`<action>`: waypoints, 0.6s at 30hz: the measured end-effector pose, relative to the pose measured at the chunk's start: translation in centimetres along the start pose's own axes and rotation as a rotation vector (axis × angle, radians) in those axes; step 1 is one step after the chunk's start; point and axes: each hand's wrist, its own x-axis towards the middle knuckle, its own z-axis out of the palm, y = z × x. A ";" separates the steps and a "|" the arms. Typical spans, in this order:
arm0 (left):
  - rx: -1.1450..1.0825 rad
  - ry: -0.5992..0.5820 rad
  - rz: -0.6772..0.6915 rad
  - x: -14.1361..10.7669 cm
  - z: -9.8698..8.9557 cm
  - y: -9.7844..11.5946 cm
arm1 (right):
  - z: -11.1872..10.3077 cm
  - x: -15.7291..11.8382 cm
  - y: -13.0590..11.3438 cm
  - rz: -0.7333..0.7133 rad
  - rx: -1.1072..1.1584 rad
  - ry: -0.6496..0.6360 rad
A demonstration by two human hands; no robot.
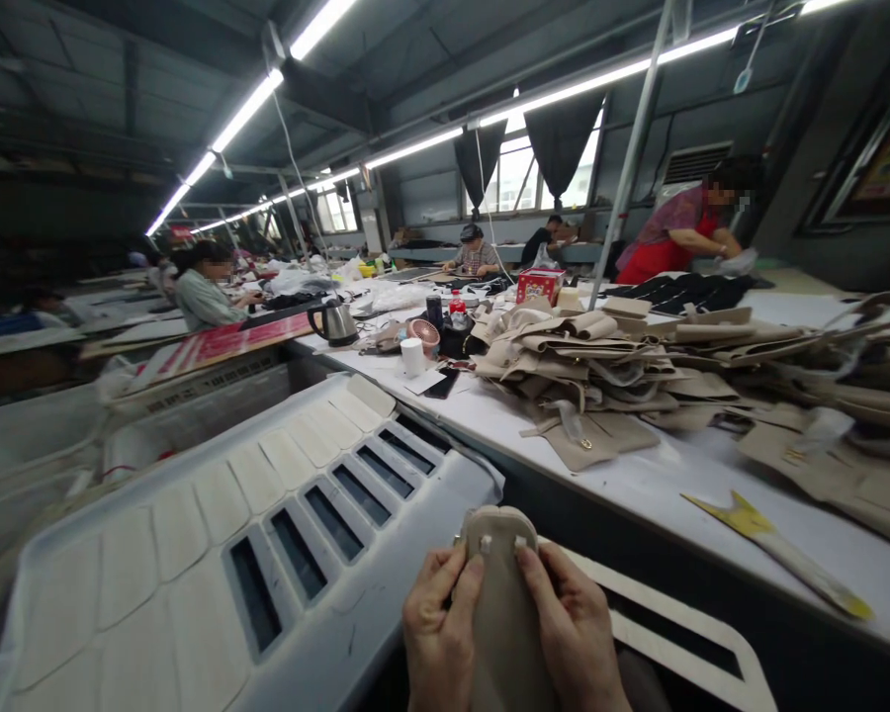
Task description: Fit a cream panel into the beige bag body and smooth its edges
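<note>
A taupe leather-like piece [505, 623] with a rounded top end is held upright at the bottom centre, between both hands. Two small whitish tabs stick out near its top. My left hand [443, 625] grips its left edge, thumb on the face beside the left tab. On the opposite edge, my right hand [575, 625] pinches the piece, with the thumb by the right tab. A bit of metal shows at the upper left edge. The lower part of the piece runs out of view.
Flat pale pieces [219, 504] lie on a slotted light-blue plastic crate [348, 603] at left. A white table [638, 485] bears a heap of taupe pieces [593, 366], a yellow-stained tool [778, 544], a kettle [333, 322] and a phone [442, 384]. Several people work farther back.
</note>
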 end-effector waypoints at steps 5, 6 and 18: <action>0.060 -0.058 -0.007 0.7 -0.1 0.0 | -0.2 0.0 0.4 0.024 0.030 0.046; 0.078 -0.072 -0.008 1.0 -0.2 0.1 | -0.3 0.1 0.4 0.024 0.030 0.039; 0.133 -0.127 0.072 2.9 0.5 2.6 | -2.8 1.8 -2.7 0.069 -0.041 -0.139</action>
